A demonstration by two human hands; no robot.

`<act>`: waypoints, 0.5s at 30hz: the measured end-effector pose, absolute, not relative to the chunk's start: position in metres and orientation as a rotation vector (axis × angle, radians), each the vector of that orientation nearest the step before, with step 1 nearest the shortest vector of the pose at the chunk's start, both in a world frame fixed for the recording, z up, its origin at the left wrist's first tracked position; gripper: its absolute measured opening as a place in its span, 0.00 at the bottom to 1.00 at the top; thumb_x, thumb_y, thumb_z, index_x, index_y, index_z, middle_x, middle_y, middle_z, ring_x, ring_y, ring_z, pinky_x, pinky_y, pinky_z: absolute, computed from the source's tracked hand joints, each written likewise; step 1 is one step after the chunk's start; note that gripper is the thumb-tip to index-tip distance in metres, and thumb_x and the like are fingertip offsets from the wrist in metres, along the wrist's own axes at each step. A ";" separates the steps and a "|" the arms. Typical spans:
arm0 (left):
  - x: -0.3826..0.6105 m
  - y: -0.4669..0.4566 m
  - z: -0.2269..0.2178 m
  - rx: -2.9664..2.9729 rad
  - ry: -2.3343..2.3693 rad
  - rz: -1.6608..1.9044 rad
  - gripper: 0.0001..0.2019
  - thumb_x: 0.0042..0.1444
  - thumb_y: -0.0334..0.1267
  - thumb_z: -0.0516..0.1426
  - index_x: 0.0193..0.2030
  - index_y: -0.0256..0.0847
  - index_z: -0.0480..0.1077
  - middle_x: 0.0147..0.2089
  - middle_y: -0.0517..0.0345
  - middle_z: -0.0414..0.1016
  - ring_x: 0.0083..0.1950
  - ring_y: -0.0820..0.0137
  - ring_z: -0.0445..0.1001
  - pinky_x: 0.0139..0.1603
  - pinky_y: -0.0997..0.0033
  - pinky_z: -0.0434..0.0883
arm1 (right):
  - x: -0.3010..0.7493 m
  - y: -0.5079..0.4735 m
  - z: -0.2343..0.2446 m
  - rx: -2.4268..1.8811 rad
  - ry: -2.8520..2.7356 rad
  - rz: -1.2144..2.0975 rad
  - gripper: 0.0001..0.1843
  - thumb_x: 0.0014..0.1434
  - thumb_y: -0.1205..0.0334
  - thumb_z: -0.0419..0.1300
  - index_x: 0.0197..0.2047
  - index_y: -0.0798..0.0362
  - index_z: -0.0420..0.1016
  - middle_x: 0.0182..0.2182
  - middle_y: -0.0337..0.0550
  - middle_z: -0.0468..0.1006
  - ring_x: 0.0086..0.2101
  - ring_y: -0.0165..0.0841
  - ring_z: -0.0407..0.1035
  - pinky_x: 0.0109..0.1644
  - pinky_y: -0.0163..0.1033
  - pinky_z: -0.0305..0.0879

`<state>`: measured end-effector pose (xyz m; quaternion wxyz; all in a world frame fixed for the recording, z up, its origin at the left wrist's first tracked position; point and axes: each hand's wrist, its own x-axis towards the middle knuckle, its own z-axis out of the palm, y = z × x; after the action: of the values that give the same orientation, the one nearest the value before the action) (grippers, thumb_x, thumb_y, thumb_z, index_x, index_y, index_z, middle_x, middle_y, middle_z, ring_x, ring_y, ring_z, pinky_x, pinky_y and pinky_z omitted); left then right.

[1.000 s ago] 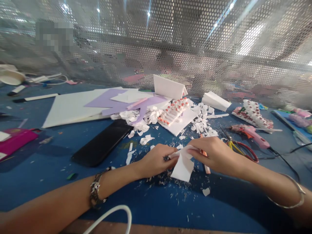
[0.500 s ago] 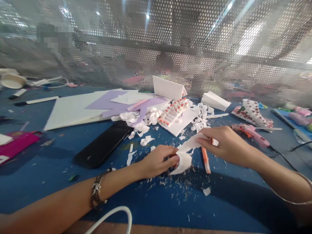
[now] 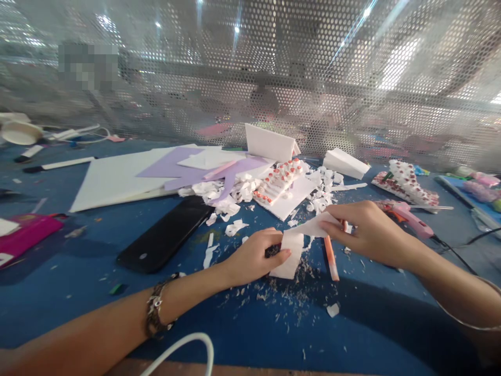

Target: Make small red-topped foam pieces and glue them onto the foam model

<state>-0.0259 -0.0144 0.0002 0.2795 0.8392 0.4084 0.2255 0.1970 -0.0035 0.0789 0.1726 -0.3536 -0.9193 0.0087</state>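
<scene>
Head view: paper (image 3: 288, 265), lower centre, is pinched by right hand (image 3: 362, 232), seemingly steadied by left hand (image 3: 254, 258); left grip cannot be confirmed.

Person's L hand (image 3: 256, 258) palm-in, thumb & index tips apart; R hand (image 3: 358, 227) a bit farther fwd, thumb-to-finger pinch; forearms (image 3: 198, 286) angled inwd.
</scene>
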 end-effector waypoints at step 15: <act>-0.026 -0.016 0.001 2.116 1.001 0.636 0.15 0.57 0.42 0.47 0.28 0.35 0.68 0.27 0.59 0.69 0.28 0.76 0.66 0.29 0.77 0.63 | 0.210 0.007 0.090 -1.145 -2.527 -0.160 0.17 0.59 0.57 0.49 0.21 0.53 0.53 0.16 0.33 0.58 0.19 0.22 0.52 0.24 0.31 0.47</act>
<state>-0.0264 -0.0162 0.0013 0.3506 0.8170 0.3864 0.2455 0.2098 0.0073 0.0895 0.1804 -0.4053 -0.8944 -0.0566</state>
